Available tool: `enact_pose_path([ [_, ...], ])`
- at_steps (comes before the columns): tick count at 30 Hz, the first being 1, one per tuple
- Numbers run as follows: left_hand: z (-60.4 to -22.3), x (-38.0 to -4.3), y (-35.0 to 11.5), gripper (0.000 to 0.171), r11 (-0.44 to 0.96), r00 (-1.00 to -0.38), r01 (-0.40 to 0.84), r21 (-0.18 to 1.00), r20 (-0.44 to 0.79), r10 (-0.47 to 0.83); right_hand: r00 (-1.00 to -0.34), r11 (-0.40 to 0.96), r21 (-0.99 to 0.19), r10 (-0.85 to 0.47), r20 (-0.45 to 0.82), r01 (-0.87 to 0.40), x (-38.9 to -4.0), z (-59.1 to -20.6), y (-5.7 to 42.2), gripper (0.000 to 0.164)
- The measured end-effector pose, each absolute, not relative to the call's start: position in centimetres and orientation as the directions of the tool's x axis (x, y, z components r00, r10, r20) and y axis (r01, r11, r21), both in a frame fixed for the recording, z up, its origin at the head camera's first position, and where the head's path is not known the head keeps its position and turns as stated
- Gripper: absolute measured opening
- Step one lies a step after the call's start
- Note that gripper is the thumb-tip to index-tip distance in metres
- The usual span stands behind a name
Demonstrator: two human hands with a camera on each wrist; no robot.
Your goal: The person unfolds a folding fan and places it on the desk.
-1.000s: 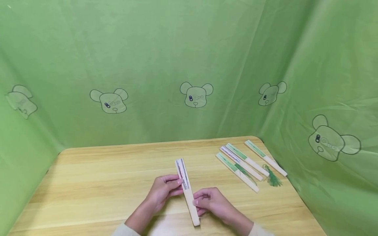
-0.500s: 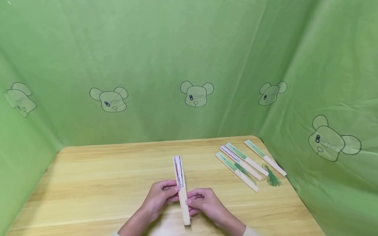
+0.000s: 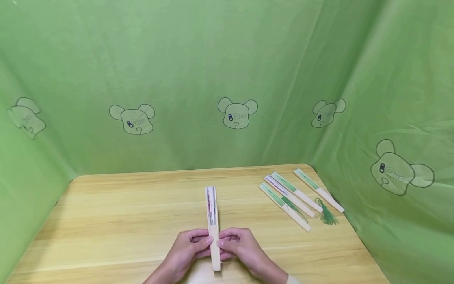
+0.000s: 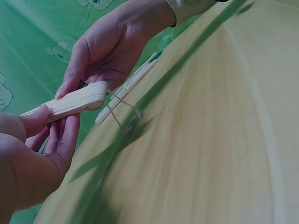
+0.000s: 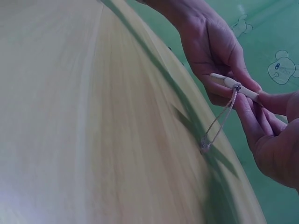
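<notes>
A folded hand fan is held over the table, its patterned leaf pointing away and its pale wooden handle toward me. My left hand pinches the handle from the left, thumb on top. Opposite it, my right hand pinches the same part from the right. The left wrist view shows the handle end between both hands, and a thin cord dangling from it. In the right wrist view the cord's gathered end hangs below the fingers.
Several other folded fans lie at the table's right: a green one, a purple one and another green one among them. A green tassel lies beside them. Green cloth walls surround the wooden table.
The fan has shifted left and now points straighter away. My left hand has slid from the leaf down to the handle, level with my right hand, which has moved left.
</notes>
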State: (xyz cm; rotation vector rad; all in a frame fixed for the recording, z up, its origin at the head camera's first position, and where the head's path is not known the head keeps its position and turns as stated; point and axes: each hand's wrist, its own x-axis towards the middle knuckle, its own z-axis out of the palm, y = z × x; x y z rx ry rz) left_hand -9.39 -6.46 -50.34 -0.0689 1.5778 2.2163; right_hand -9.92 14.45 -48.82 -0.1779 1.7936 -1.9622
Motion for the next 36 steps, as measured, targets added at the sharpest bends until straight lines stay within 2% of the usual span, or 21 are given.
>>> enact_pose_path([
  [36,-49.5,-10.1,-6.7,0.031,-0.103,-0.955,-0.273,0.956,-0.258,0.145,-0.892,-0.040,-0.965,-0.394,-0.222,0.258,-11.6,-49.0,12.9,0.035],
])
